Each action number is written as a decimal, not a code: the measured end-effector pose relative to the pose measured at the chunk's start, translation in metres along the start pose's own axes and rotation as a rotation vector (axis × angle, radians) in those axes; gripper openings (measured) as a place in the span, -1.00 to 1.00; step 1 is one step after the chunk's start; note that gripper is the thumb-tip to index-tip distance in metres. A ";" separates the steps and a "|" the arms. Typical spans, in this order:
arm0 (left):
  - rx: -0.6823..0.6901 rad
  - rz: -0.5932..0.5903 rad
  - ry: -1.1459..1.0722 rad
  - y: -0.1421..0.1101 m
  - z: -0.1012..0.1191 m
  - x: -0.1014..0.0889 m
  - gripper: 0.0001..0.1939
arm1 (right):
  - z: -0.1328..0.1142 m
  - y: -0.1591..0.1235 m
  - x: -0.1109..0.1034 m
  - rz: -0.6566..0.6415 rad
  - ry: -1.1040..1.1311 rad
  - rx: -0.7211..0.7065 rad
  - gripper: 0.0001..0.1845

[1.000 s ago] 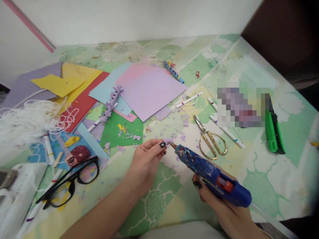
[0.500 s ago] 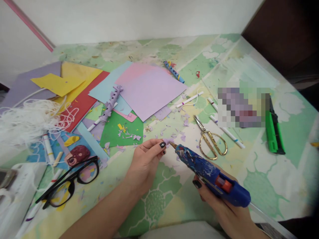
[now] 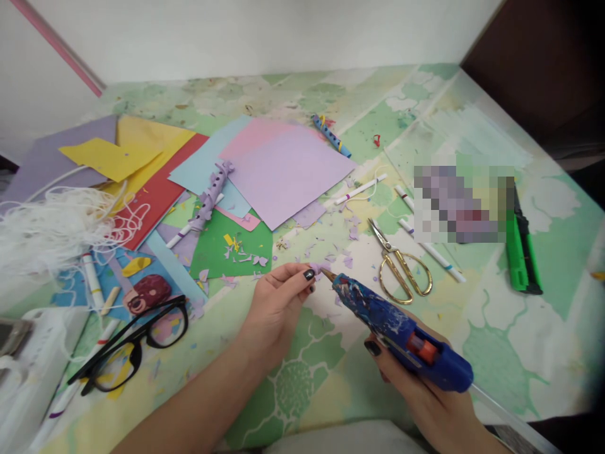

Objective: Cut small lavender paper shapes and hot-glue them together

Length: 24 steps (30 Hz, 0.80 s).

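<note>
My left hand [image 3: 283, 293] pinches a small piece of purple paper [image 3: 317, 270] between thumb and fingers; most of it is hidden. In my right hand [image 3: 411, 391] is a blue hot glue gun [image 3: 401, 334], a clear glue stick [image 3: 508, 416] coming out of its back end. The gun's nozzle [image 3: 328, 273] points left and meets or nearly meets the purple paper; I cannot tell if they touch. Purple paper scraps [image 3: 347, 260] are scattered just beyond my hands. Gold-handled scissors [image 3: 401, 265] lie open-bladed to the right of the nozzle.
Coloured paper sheets [image 3: 288, 170] cover the back left, with a purple paper-wrapped stick [image 3: 210, 198] on them. Left are tangled white string [image 3: 61, 227], black glasses [image 3: 137, 347] and a white power strip [image 3: 42, 359]. A green cutter [image 3: 522, 252] and white sticks [image 3: 432, 252] lie right.
Hardly anything differs. The view has shifted very slightly, while both hands, the purple paper and the glue gun keep nearly the same places.
</note>
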<state>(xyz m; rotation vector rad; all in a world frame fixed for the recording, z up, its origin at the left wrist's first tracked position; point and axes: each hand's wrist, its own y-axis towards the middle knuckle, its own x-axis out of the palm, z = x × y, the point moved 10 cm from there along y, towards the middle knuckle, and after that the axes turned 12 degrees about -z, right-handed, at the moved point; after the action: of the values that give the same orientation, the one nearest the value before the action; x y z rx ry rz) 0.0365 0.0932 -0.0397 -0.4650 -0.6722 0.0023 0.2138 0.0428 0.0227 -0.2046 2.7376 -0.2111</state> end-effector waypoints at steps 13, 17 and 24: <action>0.002 -0.002 0.007 0.000 0.000 0.000 -0.86 | -0.007 0.002 -0.001 0.037 0.018 -0.008 -0.75; 0.002 0.002 0.004 0.000 -0.001 -0.001 -0.86 | -0.013 0.003 -0.002 0.038 -0.014 -0.068 -0.79; 0.004 0.002 -0.001 0.000 -0.002 -0.001 -0.85 | -0.014 0.003 -0.002 0.031 -0.081 -0.118 -0.80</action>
<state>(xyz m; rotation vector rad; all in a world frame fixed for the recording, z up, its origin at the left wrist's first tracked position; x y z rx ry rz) 0.0370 0.0927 -0.0411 -0.4619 -0.6721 0.0060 0.2099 0.0474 0.0359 -0.1977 2.6726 -0.0323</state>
